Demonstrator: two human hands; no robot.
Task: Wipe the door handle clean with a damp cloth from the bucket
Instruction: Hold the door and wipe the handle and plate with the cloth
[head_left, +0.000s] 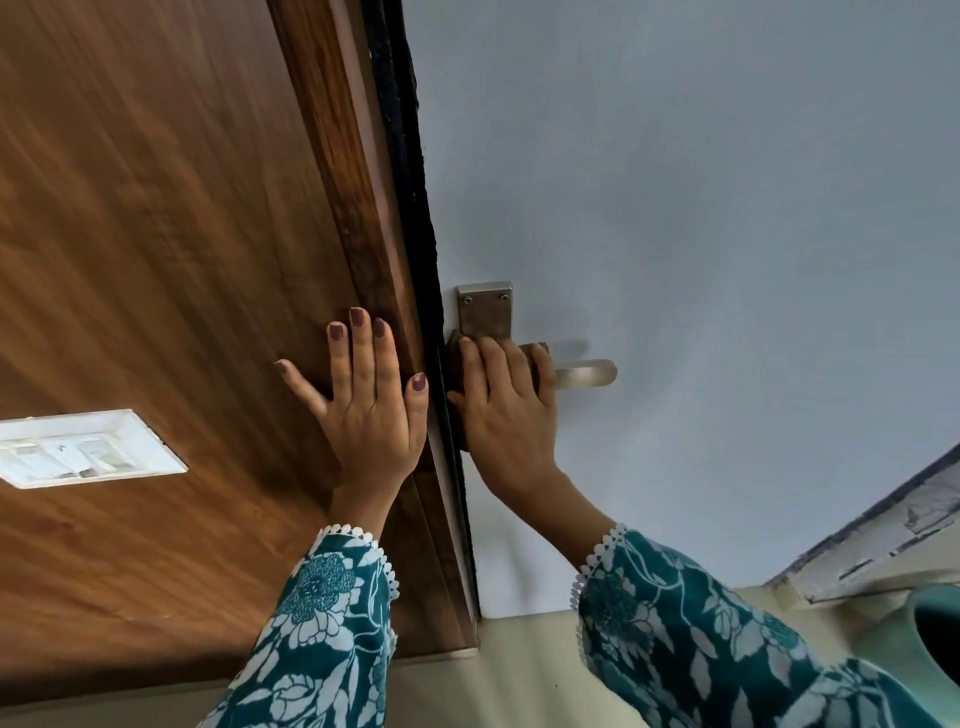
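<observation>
A metal lever door handle (584, 373) with a square back plate (485, 310) sits on the pale blue door (701, 208). My right hand (506, 410) presses a dark brown cloth (453, 358) over the inner part of the lever, fingers wrapped around it; only the cloth's edges show beside the hand. My left hand (363, 395) lies flat with fingers spread on the wooden door frame (374, 249), holding nothing. The green bucket (930, 639) shows at the lower right edge, its inside dark.
A white switch plate (83, 448) is set in the brown wood panel (156, 234) to the left. Cream floor tiles (519, 665) run along the bottom. A chipped white ledge (883, 545) stands at the right, by the bucket.
</observation>
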